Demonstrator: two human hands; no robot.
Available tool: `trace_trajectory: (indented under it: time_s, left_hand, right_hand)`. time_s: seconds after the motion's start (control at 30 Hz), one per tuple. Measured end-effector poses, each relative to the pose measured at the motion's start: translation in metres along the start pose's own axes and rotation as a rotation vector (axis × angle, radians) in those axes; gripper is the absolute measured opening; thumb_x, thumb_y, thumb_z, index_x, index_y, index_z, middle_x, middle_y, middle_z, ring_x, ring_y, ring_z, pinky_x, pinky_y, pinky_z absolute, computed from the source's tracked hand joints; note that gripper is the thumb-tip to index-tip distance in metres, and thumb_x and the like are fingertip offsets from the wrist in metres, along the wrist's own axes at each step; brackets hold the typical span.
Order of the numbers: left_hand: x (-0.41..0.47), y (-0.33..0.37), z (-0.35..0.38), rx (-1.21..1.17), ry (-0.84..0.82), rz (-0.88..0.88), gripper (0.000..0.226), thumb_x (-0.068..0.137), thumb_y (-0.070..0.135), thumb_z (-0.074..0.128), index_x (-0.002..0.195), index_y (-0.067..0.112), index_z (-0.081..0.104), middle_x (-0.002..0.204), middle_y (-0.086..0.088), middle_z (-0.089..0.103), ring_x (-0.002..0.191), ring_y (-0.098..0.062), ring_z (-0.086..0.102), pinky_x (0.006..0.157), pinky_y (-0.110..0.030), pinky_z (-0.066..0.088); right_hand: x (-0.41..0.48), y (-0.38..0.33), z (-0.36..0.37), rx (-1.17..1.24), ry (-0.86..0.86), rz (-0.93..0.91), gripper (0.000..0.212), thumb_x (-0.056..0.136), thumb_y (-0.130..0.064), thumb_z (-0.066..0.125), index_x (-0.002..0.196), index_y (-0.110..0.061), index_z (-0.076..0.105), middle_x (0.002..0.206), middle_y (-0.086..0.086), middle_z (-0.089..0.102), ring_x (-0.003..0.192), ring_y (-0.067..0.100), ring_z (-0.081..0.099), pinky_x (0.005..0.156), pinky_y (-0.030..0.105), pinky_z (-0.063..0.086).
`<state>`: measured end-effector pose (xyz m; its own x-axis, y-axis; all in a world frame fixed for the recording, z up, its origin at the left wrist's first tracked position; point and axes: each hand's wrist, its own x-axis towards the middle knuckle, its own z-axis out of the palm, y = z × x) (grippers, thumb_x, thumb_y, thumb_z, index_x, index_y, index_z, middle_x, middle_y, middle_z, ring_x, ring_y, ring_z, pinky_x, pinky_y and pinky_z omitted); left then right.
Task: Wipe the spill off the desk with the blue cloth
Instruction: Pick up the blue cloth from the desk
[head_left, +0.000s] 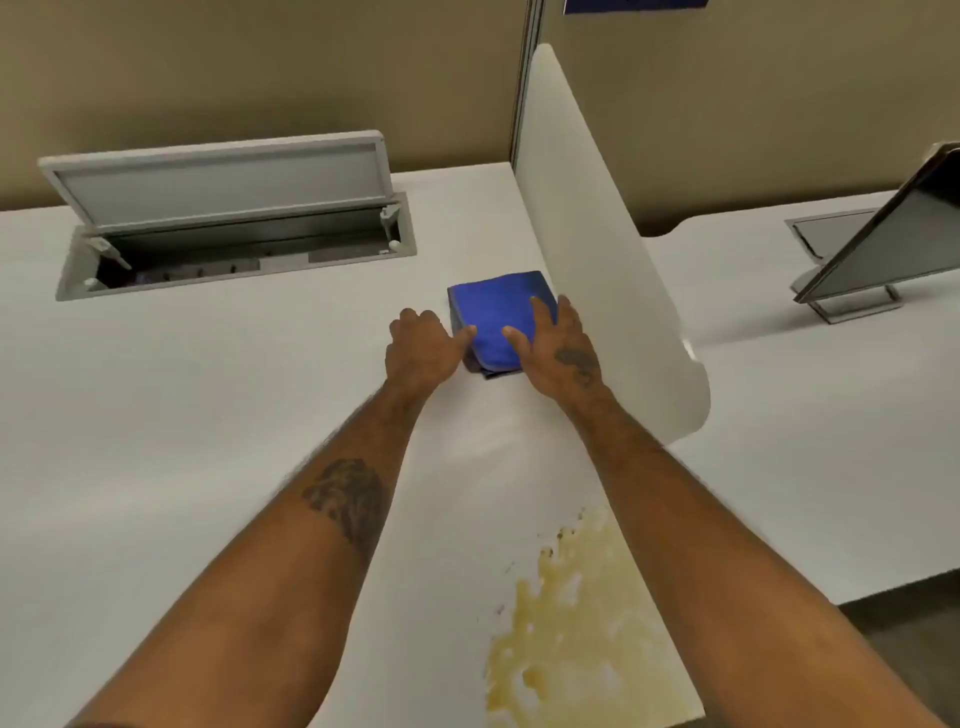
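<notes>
We reach both bare forearms forward, our left hand (422, 347) loosely curled with thumb out, our right hand (561, 347) flat, fingers spread.

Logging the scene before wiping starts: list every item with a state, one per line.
blue cloth: folded, lying on the desk
spill: unwiped, near edge
cable hatch lid: raised open
left hand: touching the cloth's edge
right hand: flat on the cloth
monitor: dark

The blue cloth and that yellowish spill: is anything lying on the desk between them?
No objects: in the head view, only bare white desk separates the blue cloth from the spill, though the person's forearms reach across above that stretch.
</notes>
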<state>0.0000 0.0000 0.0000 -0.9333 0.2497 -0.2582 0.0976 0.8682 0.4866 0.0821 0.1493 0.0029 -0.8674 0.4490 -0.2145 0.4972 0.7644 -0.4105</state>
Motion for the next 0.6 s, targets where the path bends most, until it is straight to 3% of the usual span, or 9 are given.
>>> trace_trajectory:
  time_s: [0.13,0.27,0.47,0.6]
  left_hand:
    - [0.018,0.012,0.01,-0.104,-0.037,-0.065,0.068,0.087,0.064,0.055,0.116,0.002,0.062,0.123,-0.017,0.058,0.118,-0.032,0.051,0.093,-0.047,0.05]
    - [0.028,0.023,0.019,-0.227,-0.056,-0.106,0.064,0.086,0.057,0.062,0.116,0.001,0.061,0.122,-0.017,0.06,0.116,-0.034,0.055,0.095,-0.049,0.05]
    - [0.032,0.029,0.019,-0.43,-0.132,-0.108,0.039,0.087,0.028,0.067,0.114,0.001,0.06,0.116,-0.014,0.066,0.108,-0.032,0.062,0.093,-0.046,0.052]
    - [0.021,0.033,0.01,-0.581,-0.176,-0.093,0.025,0.086,0.015,0.065,0.106,0.009,0.051,0.112,-0.011,0.062,0.104,-0.028,0.062,0.081,-0.038,0.053]
  right_hand:
    - [0.019,-0.007,0.001,-0.012,-0.041,0.107,0.067,0.102,-0.046,0.042,0.156,-0.015,0.017,0.157,0.023,0.026,0.141,0.038,0.034,0.11,0.047,0.037]
    - [0.029,-0.013,0.001,-0.047,0.019,0.16,0.06,0.101,-0.034,0.051,0.15,-0.01,0.028,0.138,0.021,0.05,0.126,0.036,0.048,0.1,0.043,0.043]
    - [0.03,-0.01,0.003,0.117,0.049,0.201,0.06,0.097,-0.018,0.055,0.151,-0.012,0.029,0.136,0.017,0.054,0.123,0.034,0.053,0.102,0.041,0.045]
    - [0.016,-0.006,0.002,0.273,0.063,0.221,0.061,0.095,-0.017,0.059,0.151,-0.015,0.032,0.14,0.015,0.053,0.125,0.034,0.053,0.104,0.042,0.046]
